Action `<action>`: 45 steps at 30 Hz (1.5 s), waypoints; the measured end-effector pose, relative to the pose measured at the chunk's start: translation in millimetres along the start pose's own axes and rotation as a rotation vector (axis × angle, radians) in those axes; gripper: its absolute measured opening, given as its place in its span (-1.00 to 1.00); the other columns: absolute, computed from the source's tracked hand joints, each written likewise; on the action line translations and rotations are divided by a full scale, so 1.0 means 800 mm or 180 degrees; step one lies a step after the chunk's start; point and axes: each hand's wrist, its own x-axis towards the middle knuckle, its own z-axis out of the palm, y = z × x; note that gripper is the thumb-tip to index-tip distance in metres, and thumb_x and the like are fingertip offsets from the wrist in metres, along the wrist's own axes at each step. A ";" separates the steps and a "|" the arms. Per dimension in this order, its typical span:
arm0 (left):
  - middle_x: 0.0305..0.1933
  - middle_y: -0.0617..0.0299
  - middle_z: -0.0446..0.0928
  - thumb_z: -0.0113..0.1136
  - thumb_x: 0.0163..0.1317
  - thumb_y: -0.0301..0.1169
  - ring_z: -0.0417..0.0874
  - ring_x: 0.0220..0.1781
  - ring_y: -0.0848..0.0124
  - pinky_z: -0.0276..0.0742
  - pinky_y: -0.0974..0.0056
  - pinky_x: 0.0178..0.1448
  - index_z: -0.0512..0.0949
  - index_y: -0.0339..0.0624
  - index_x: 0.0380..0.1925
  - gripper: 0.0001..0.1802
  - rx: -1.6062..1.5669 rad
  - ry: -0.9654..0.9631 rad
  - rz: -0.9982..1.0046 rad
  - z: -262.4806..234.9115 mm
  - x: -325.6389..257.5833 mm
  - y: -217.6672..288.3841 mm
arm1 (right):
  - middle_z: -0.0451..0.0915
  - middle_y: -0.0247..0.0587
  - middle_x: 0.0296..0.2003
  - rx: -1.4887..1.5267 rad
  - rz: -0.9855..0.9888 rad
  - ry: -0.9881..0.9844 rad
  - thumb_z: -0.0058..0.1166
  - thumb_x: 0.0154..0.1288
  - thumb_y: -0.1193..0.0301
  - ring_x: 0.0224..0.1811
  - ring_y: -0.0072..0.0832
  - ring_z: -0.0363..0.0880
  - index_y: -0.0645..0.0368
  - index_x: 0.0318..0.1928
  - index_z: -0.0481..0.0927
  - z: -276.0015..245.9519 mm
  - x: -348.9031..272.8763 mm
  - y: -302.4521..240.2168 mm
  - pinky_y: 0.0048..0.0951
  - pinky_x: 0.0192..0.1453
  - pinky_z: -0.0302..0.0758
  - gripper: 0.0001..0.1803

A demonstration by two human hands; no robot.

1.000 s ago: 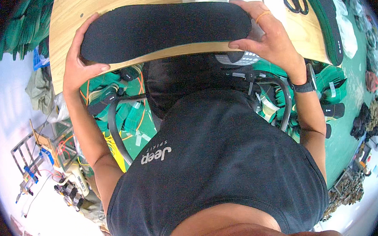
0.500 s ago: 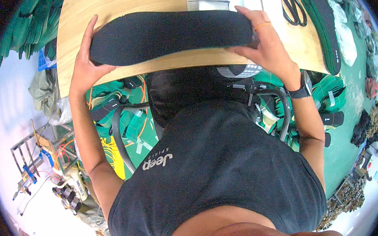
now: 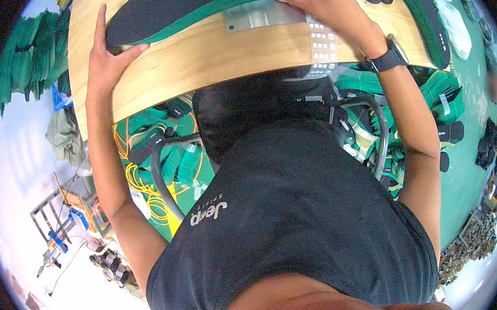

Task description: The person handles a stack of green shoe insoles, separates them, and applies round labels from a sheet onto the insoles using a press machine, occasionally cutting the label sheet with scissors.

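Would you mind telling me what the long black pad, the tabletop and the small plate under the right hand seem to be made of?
The black pad looks like matte fabric, perhaps over foam, with a green fabric edging along one side. The tabletop looks like pale wood or laminate, showing streaky grain. The plate looks like dull grey brushed metal under the right hand.

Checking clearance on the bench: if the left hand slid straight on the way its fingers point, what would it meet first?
The left hand lies flat, fingers pointing away from the body along the wooden table. Its fingertips already touch the end of the black pad with green edging; beyond that the frame ends.
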 end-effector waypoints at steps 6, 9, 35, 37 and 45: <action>0.03 -0.01 0.53 0.55 -0.16 -0.43 0.57 -0.03 0.37 0.51 0.35 -0.02 0.04 -0.11 0.43 0.14 -0.0269 0.0084 0.0111 0.005 0.016 -0.001 | 0.55 -0.01 -0.21 -0.0097 -0.0184 -0.0063 0.31 -0.06 0.52 -0.18 -0.19 0.49 0.29 0.08 0.44 -0.007 0.019 -0.003 -0.31 -0.08 0.46 -0.39; 0.02 0.01 0.53 0.55 -0.16 -0.43 0.57 -0.01 0.37 0.51 0.35 -0.02 0.06 -0.11 0.43 0.14 -0.0194 0.0002 -0.0028 0.001 0.031 -0.008 | 0.58 0.02 -0.22 0.0356 -0.0047 0.0039 0.29 -0.07 0.54 -0.20 -0.19 0.50 0.31 0.04 0.46 -0.004 0.023 -0.002 -0.30 -0.09 0.46 -0.43; 0.05 0.05 0.49 0.52 -0.13 -0.52 0.55 -0.05 0.38 0.52 0.33 0.00 0.03 -0.04 0.44 0.14 -0.0161 0.0035 0.0129 0.006 0.051 -0.013 | 0.60 0.03 -0.15 0.0780 0.0024 -0.0251 0.06 0.01 0.72 -0.04 -0.22 0.57 0.35 0.02 0.46 -0.008 0.032 -0.004 -0.32 0.08 0.48 -0.54; 0.05 0.03 0.49 0.52 -0.13 -0.52 0.55 -0.05 0.36 0.53 0.32 0.01 0.01 -0.04 0.45 0.15 -0.0323 -0.0005 0.0066 0.006 0.051 -0.018 | 0.60 0.04 -0.14 0.0808 -0.0028 -0.0259 0.07 0.02 0.70 -0.04 -0.19 0.56 0.35 0.03 0.46 -0.009 0.033 -0.006 -0.31 0.09 0.47 -0.54; 0.32 -0.09 0.29 0.47 -0.05 -0.44 0.38 0.29 0.22 0.31 0.15 0.33 0.08 -0.23 0.39 0.02 0.0106 0.0802 -0.0130 0.003 0.003 0.014 | 0.52 0.06 -0.02 -0.1591 -0.0400 -0.0196 0.25 0.03 0.45 0.07 -0.10 0.40 0.31 0.02 0.50 -0.063 -0.008 -0.032 -0.17 0.17 0.36 -0.51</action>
